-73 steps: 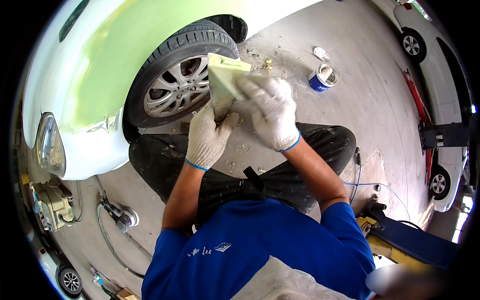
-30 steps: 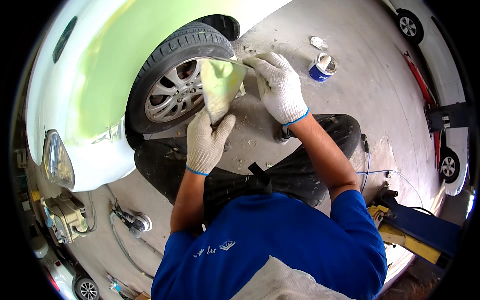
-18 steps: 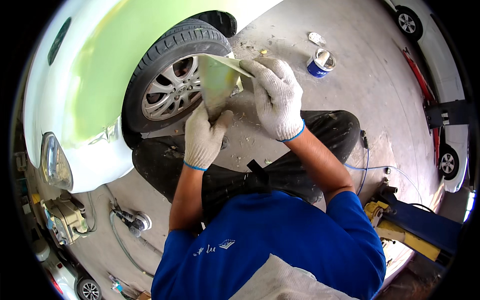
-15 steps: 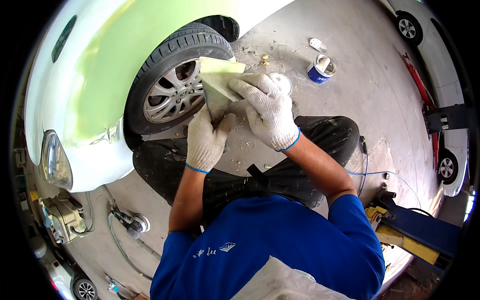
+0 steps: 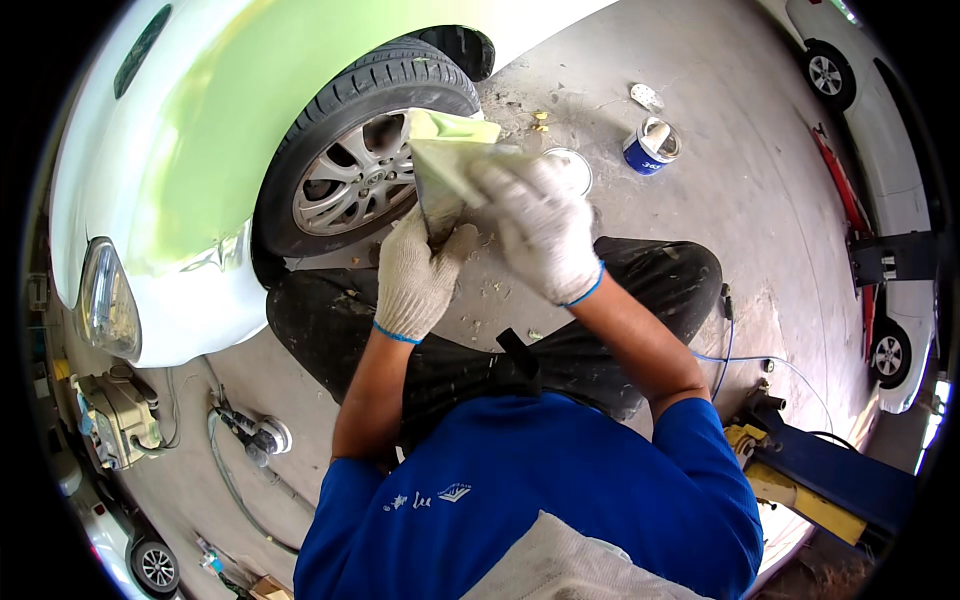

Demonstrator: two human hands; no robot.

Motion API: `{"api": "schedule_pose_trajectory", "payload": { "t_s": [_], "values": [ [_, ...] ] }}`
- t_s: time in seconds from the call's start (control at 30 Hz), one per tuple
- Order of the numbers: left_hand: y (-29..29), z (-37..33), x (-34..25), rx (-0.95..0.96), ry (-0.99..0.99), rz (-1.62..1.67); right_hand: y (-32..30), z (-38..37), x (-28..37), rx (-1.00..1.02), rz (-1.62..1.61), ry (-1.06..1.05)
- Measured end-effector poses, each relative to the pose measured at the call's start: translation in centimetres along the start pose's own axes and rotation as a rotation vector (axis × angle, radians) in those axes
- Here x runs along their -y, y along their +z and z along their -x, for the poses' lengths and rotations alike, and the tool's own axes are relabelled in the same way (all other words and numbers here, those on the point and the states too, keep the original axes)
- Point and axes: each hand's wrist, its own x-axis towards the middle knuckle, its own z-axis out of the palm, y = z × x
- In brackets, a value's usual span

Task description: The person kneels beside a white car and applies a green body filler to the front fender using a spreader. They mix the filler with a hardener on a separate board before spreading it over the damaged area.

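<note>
Crouching over the concrete floor (image 5: 720, 200), the person raises both gloved hands in front of the car's front wheel (image 5: 365, 180). The left hand (image 5: 415, 275) grips the lower end of a flat, pale green-smeared mixing board (image 5: 445, 165), fingers curled around it. The right hand (image 5: 545, 230) is folded over the board's right edge, pressing on it; whatever it holds is hidden. Beyond the board, toward the floor's far edge, stands an open blue tin (image 5: 650, 147), its lid (image 5: 572, 168) nearer. A sander (image 5: 262, 437) lies near the left.
</note>
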Motion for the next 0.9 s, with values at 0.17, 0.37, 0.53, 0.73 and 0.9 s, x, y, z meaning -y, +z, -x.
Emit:
{"api": "schedule_pose_trajectory", "payload": {
  "t_s": [0.17, 0.37, 0.53, 0.73, 0.9],
  "values": [
    [-0.2, -0.1, 0.4, -0.054, 0.073, 0.037, -0.1, -0.8, -0.9, -0.103, -0.1, 0.009],
    [0.5, 0.0, 0.8, -0.005, 0.002, 0.111, -1.2, -1.5, 0.2, 0.05, -0.023, -0.025],
    [0.5, -0.1, 0.1, 0.008, 0.092, 0.03, -1.0, -2.8, -2.2, -0.047, -0.11, -0.02],
    [-0.1, 0.2, 0.0, -0.066, 0.062, 0.048, -1.1, -1.9, -1.8, -0.029, 0.142, 0.111],
    [0.0, -0.3, -0.1, 0.003, -0.095, 0.08, -0.1, -0.2, 1.0, 0.042, 0.013, -0.018]
  ]
}}
